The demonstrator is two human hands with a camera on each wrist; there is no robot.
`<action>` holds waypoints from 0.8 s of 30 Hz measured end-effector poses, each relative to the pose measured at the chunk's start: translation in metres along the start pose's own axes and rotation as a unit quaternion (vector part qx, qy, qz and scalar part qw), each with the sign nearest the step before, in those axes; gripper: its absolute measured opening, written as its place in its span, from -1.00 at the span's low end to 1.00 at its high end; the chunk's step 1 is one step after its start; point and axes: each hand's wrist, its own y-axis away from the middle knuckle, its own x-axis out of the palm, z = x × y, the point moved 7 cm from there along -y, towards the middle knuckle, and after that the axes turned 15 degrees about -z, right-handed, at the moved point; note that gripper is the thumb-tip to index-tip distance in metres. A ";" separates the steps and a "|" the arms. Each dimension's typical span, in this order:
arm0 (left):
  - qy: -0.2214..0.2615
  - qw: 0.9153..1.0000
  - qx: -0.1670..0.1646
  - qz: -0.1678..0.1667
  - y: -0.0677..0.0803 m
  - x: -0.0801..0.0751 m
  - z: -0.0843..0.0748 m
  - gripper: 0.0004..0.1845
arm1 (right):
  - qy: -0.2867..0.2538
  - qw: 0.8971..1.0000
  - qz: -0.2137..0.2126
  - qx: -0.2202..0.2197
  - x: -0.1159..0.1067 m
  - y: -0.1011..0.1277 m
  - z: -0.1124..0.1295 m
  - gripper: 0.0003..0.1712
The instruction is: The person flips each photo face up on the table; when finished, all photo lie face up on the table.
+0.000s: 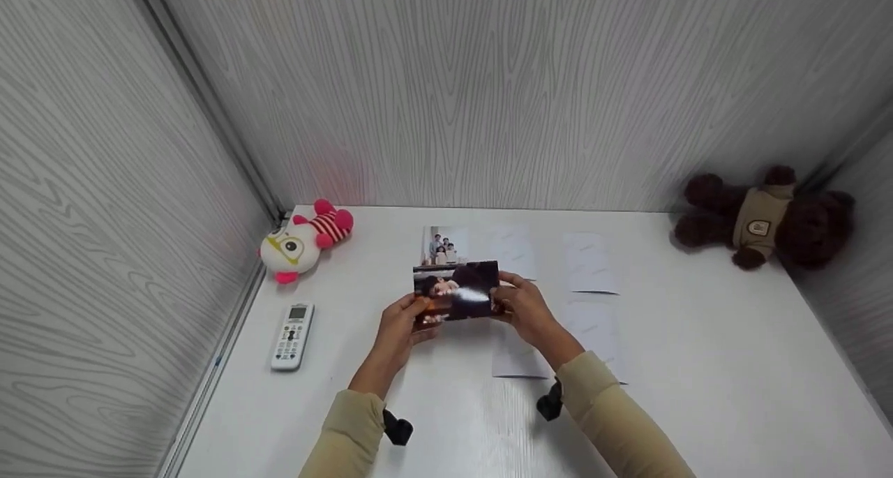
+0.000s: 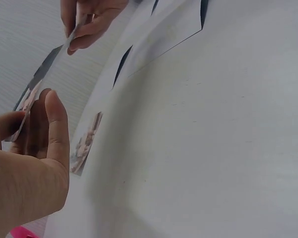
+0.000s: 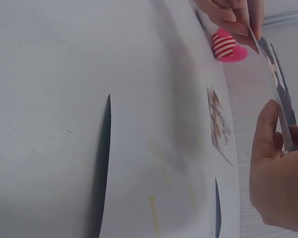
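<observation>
Nearest the camera, two beige sleeves reach forward over the white table, each with a small black strap at the wrist; beyond them both hands hold one dark glossy photograph lifted above the tabletop, picture side up toward the head camera; the left hand pinches the photograph's left edge, thumb on top and fingers curled beneath, and the left wrist view shows the thumb lying along that edge; the right hand pinches the right edge in the same way, fingers curled round it, and in the right wrist view the thumb presses against the thin edge of the print; below and just right of the hands lie several white sheets on the table, apparently photographs face down, some overlapping and with lifted edges that cast dark shadows in the wrist views; to the left, near the table's left edge, a white remote control lies flat, well apart from the hands; just behind the held print, a second photograph showing a group of people lies face up on the table; further back at the left corner a white and pink plush toy lies on its side, and at the far right a dark brown teddy bear in a tan vest rests against the grey wood-grain wall.
</observation>
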 end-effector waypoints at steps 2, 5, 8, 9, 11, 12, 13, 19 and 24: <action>-0.007 1.000 0.000 -0.001 0.000 -0.001 0.001 -0.60 | 0.007 1.000 0.001 -0.001 0.000 0.000 0.000 -0.48; -0.014 1.000 0.002 -0.001 0.000 0.000 0.001 -0.60 | 0.017 1.000 0.007 -0.002 0.000 -0.001 0.000 -0.54; -0.016 1.000 0.003 -0.002 0.000 0.001 0.001 -0.59 | 0.031 0.999 0.013 -0.003 -0.001 -0.002 0.000 -0.54; -0.018 1.000 0.002 -0.002 0.000 0.002 0.001 -0.58 | 0.037 0.999 0.016 -0.004 -0.001 -0.002 -0.001 -0.53; -0.019 1.000 0.001 -0.003 -0.001 0.002 0.001 -0.56 | 0.049 0.999 0.019 -0.007 -0.001 -0.003 -0.002 -0.51; -0.019 1.000 -0.001 -0.004 -0.001 0.003 0.001 -0.56 | 0.055 0.998 0.021 -0.009 -0.001 -0.003 -0.003 -0.51; -0.020 1.000 -0.001 -0.004 -0.001 0.003 0.001 -0.55 | 0.059 0.998 0.023 -0.009 -0.001 -0.003 -0.004 -0.51; -0.010 1.000 -0.002 0.008 -0.003 0.008 0.000 -0.54 | 0.073 0.997 0.035 -0.016 0.002 -0.002 -0.005 -0.50; 0.025 0.999 -0.010 0.020 -0.002 0.014 0.000 -0.50 | 0.048 0.998 0.020 -0.018 0.002 -0.001 -0.003 -0.51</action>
